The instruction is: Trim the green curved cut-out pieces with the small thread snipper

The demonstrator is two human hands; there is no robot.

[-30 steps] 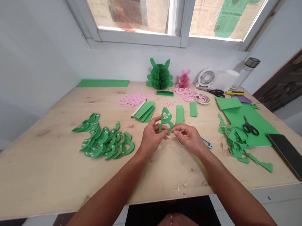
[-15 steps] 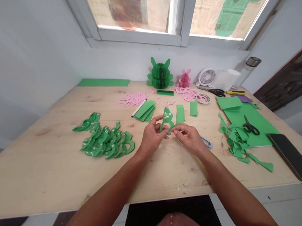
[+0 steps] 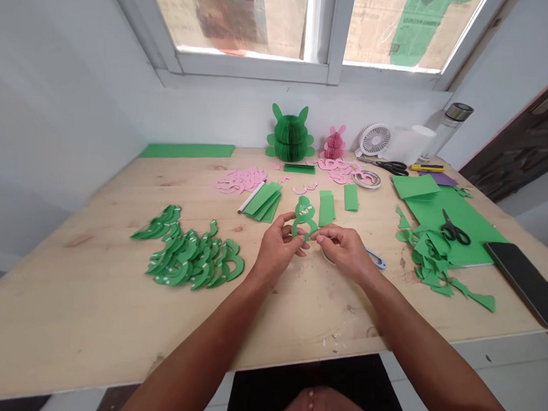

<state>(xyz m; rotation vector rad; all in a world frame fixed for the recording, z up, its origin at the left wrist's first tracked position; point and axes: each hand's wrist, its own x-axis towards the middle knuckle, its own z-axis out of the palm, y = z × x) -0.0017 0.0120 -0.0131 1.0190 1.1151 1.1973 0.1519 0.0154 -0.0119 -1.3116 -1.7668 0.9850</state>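
Green cutout is pinched by left fingers and right fingers, well inside the table edge.

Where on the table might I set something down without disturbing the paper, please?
The widest bare patch of table runs from the green cutouts to the near left edge. A smaller one, lightly specked, lies between the forearms. The right end is crowded with green scraps, scissors and a phone.

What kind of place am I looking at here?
Probably a small papercraft workspace by a window: a wooden table holds piled green paper cutouts, black-handled scissors on green sheets, and a finished-looking green paper figure near the wall.
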